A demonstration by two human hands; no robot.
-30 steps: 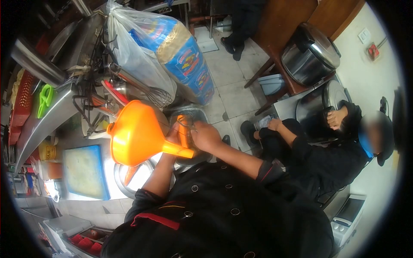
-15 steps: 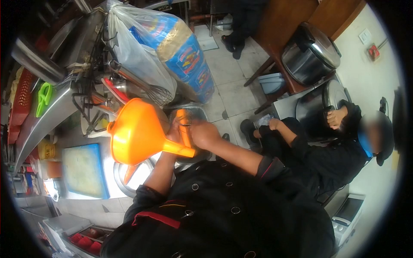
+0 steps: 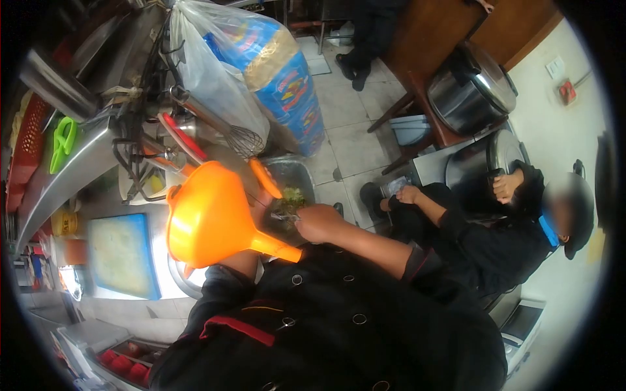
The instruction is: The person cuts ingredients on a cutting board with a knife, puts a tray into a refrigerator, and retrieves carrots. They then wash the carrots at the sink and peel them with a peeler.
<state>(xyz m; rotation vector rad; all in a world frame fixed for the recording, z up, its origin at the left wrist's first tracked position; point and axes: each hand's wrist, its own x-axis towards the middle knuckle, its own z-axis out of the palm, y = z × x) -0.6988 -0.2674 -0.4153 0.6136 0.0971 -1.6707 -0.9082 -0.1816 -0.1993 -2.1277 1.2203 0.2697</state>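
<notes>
My left hand [image 3: 262, 201], partly hidden behind a hanging orange funnel [image 3: 212, 215], is closed around a carrot [image 3: 265, 179]. Close by on the right, my right hand [image 3: 321, 223] is closed with its knuckles toward me. A thin tool seems to show at its fingers, but I cannot make out its kind. Both hands are over a dark bin [image 3: 301, 171], where green and pale scraps [image 3: 290, 201] lie. The funnel covers my left forearm and much of the counter behind it.
A blue-edged cutting board [image 3: 124, 254] lies on the left counter. A whisk [image 3: 244, 140] and a plastic bag of packaged goods [image 3: 283, 78] hang ahead. To the right, a seated person [image 3: 502, 225] is beside large metal pots [image 3: 466, 85]. Another person's legs [image 3: 365, 45] stand farther off.
My hands have moved apart, and the carrot now tilts the other way, up to the left. The bin's scraps have come into sight. The funnel appears slightly lower in view.
</notes>
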